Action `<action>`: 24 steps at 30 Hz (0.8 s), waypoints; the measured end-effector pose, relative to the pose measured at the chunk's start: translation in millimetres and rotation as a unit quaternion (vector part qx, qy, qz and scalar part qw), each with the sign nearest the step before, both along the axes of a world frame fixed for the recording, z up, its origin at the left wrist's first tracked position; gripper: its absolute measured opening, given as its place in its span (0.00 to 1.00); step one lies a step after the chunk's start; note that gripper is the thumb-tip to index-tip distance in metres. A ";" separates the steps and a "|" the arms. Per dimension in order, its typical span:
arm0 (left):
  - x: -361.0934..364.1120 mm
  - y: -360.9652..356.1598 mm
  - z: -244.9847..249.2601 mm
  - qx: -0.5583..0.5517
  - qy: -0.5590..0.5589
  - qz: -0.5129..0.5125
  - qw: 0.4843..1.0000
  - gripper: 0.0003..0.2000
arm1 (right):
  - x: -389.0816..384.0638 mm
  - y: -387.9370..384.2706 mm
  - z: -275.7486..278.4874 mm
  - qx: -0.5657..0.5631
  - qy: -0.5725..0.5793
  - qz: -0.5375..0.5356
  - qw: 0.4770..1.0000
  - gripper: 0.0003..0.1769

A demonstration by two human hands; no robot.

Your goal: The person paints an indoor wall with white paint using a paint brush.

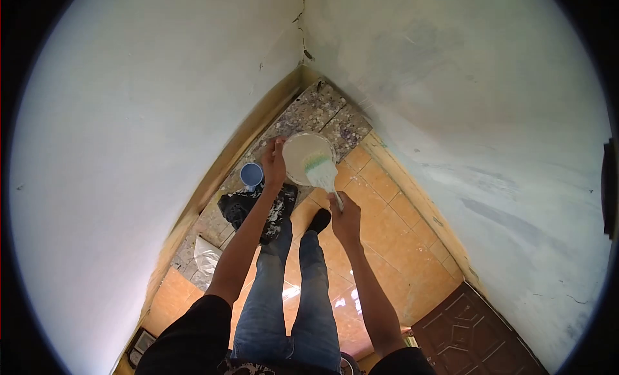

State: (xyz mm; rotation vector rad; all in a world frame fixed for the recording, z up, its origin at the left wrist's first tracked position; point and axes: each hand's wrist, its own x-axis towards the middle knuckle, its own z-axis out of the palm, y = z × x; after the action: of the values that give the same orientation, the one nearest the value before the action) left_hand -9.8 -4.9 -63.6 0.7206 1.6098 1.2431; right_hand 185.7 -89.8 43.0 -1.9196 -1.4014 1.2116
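My left hand [275, 163] grips the left side of a white bucket [294, 149], its fingers closed at the rim. In my right hand [346, 217] is the handle of a wide paintbrush [322, 175], its fingers wrapped round it. Green-tinted bristles overlap the bucket's opening, pointing up and left, with pale paint on the brush. A blue mug [251, 174] stands to the left of my left hand. Below that hand lies a black, paint-spattered bundle [277, 210], partly hidden by my forearm.
Two pale walls [129, 117] meet in a cracked corner ahead. Paint-spattered sheeting [348, 127] covers part of the orange tiled floor [387, 246]. A clear plastic bag [206, 256] lies at left; a brown panelled door [477, 330] is at lower right.
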 end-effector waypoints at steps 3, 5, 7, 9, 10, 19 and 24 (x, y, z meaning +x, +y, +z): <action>-7.2 -0.1 -8.4 0.042 0.058 0.019 0.997 0.13 | 3.6 -15.9 -19.3 -0.026 0.064 -0.034 0.997 0.20; -12.9 -6.0 -4.7 0.022 0.100 0.008 0.995 0.12 | 6.1 -22.7 -16.9 -0.030 0.130 -0.051 0.990 0.19; -13.0 -11.8 12.6 0.040 0.083 0.015 0.996 0.10 | 5.1 -19.1 2.5 -0.041 0.201 -0.057 0.977 0.18; -13.0 -21.9 31.0 0.051 0.068 0.018 0.996 0.09 | -1.9 -20.1 32.6 -0.036 0.266 -0.103 0.958 0.17; -13.3 -27.5 40.0 0.053 0.061 0.020 0.997 0.08 | -4.6 -21.4 48.4 -0.031 0.298 -0.124 0.946 0.17; -5.6 -72.4 191.6 0.001 0.083 -0.170 0.982 0.08 | -4.0 -49.2 203.9 0.109 0.327 -0.178 0.922 0.13; 1.3 -66.7 258.4 0.063 0.016 -0.256 0.964 0.10 | -1.6 -69.7 271.6 0.178 0.321 -0.223 0.903 0.13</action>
State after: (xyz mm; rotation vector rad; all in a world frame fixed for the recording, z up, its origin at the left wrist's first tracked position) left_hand -8.5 -71.6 194.8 1.1575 1.2604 0.9572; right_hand 184.2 -159.5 314.6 -1.3042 -0.7161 1.1125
